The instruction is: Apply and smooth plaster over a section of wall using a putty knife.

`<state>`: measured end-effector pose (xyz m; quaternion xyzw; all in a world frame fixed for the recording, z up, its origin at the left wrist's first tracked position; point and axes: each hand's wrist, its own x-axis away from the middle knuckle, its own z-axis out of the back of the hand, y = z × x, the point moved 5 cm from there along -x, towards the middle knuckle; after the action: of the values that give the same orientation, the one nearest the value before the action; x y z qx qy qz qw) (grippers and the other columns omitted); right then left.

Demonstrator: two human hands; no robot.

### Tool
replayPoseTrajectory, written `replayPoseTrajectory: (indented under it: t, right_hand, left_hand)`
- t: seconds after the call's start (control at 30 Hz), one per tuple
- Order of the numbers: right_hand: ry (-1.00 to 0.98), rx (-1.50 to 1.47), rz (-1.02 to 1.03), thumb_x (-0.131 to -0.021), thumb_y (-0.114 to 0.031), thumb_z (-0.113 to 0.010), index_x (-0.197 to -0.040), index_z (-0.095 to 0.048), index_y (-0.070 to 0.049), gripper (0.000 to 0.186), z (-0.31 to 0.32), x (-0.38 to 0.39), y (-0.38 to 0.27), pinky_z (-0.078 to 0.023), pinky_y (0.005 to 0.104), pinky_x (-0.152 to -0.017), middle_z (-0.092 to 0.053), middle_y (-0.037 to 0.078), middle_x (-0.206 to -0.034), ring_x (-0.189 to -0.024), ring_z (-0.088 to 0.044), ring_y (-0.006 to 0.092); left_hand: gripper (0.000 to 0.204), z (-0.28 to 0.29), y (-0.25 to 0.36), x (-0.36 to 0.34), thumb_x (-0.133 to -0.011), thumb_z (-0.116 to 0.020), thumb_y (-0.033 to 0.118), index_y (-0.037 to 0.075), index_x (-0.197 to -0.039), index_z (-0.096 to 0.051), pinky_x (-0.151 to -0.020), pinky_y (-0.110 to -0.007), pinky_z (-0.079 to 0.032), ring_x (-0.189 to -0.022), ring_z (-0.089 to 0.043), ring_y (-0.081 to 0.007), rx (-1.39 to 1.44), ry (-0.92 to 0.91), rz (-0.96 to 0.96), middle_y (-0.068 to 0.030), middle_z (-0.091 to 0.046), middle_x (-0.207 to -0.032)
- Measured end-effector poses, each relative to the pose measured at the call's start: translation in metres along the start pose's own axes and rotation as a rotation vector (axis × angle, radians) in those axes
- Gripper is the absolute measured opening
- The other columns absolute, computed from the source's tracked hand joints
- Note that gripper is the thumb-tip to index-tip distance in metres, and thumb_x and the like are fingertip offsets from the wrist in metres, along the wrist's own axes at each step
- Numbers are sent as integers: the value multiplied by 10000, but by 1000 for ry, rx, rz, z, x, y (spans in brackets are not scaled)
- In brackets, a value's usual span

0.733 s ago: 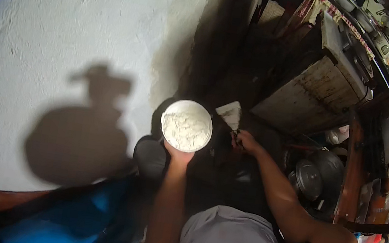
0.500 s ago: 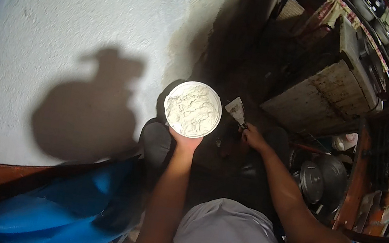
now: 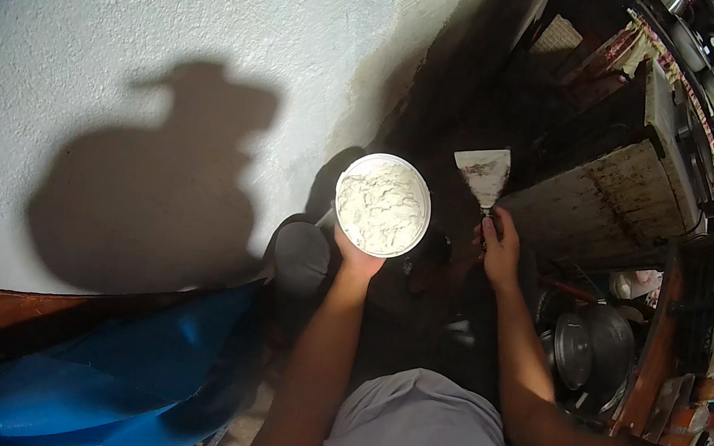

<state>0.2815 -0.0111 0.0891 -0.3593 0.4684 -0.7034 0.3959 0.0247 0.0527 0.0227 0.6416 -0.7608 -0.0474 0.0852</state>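
My left hand (image 3: 359, 255) grips a round white tub (image 3: 428, 213) from its near side and underneath. Inside the tub lies a rough-surfaced, off-white paste (image 3: 382, 204), close to the rim. To the right, my right hand (image 3: 501, 245) is closed around the dark handle of a putty knife (image 3: 482, 169). Its broad blade points up and away from me, with brownish smears on the pale metal. Tub and blade are apart, with a dark gap between them. The underside of the tub and part of the left fingers are hidden.
A rough white wall (image 3: 223, 3) fills the left, carrying my shadow. Blue sheeting (image 3: 117, 372) lies at the lower left beside a brown wooden edge (image 3: 25, 313). At right stand a stained white cabinet (image 3: 598, 193), metal pots (image 3: 573, 349) and a wooden shelf frame (image 3: 653, 338).
In the picture, the tub in my left hand has shifted right. My right hand has raised the putty knife up and rightward, its blade now turned more upright. The view has also shifted slightly.
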Motion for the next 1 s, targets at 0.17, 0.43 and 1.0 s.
replayPoseTrajectory:
  t: [0.17,0.43,1.0]
  right_hand:
    - [-119,378,178,-1057,-221,-623,-1316,-629,-38,318,-6,38,-98,-511,370,-650,-700,121,-800,-716,-689,233]
    - [-145,650,403,-990,-234,-709,-1250,-703,-86,299,-18,73,-156,-518,474,-679,-703,234,-815,-742,-685,429]
    - [-155,601,379,-973,-203,-724,-1240,-721,-37,314,-42,84,-160,-544,473,-674,-707,261,-825,-730,-700,430]
  left_hand:
    - [731,-6,0,4,-1099,-245,600,84,-1595,-394,-1204,-503,-389,-1456,-467,-342,38,-36,52,-126,-459,-1609]
    - [761,-4,0,2,-1077,-295,632,99,-1614,-370,-1230,-525,-342,-1488,-424,-364,-38,30,46,-141,-423,-1636]
    - [706,-21,2,6,-1121,-213,554,68,-1615,-352,-1249,-464,-306,-1502,-409,-309,-113,20,62,-125,-420,-1640]
